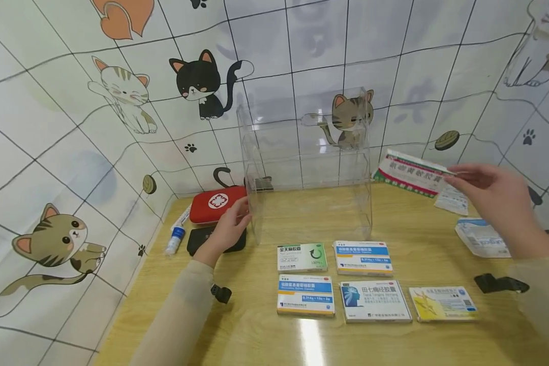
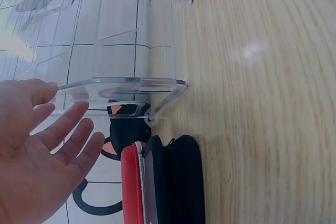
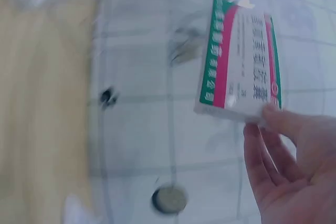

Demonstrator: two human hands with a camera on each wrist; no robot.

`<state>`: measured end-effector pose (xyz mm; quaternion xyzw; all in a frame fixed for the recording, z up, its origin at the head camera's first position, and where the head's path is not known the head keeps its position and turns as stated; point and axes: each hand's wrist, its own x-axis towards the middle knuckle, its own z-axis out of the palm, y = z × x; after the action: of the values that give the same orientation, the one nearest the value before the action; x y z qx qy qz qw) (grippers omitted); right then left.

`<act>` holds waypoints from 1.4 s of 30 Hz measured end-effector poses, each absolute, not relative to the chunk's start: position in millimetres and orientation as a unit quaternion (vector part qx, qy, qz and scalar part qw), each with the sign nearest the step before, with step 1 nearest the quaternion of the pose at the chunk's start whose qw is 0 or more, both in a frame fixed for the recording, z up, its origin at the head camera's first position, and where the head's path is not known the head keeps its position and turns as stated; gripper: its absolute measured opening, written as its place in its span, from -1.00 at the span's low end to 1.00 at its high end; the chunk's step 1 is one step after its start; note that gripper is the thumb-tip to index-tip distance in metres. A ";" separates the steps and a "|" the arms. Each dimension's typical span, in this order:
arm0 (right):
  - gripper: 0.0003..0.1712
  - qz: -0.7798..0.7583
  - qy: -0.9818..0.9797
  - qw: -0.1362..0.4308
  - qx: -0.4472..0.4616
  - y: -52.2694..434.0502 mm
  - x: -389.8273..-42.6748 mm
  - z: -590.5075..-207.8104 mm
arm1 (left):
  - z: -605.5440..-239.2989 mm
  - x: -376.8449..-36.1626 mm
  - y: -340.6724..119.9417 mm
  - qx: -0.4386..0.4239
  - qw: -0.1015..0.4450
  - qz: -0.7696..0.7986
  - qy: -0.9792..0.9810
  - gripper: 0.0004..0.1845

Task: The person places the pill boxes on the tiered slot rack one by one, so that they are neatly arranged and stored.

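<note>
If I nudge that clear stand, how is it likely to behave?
The clear stand will probably stay stiff, as its sides look flat and straight-edged. It stands tall, so a push near its top might tip it. Its glossy surface shows bright reflections, so it could feel slippery.

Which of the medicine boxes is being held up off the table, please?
The white box with green and pink bands, pinched by the right hand; the others, such as the yellow-and-white box, lie flat on the table.
</note>
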<state>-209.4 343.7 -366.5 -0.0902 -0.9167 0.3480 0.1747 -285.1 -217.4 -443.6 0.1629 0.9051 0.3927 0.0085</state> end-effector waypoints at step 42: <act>-0.61 0.408 -0.861 0.260 0.157 97.4 -393.7 -258.0 | -441.6 -288.4 -211.2 0.203 -0.001 0.362 0.910 -0.39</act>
<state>-393.7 97.4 -258.0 0.1573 -0.8610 0.4080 0.2597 -288.4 -211.2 -441.6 0.2034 0.9096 0.3623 -0.0006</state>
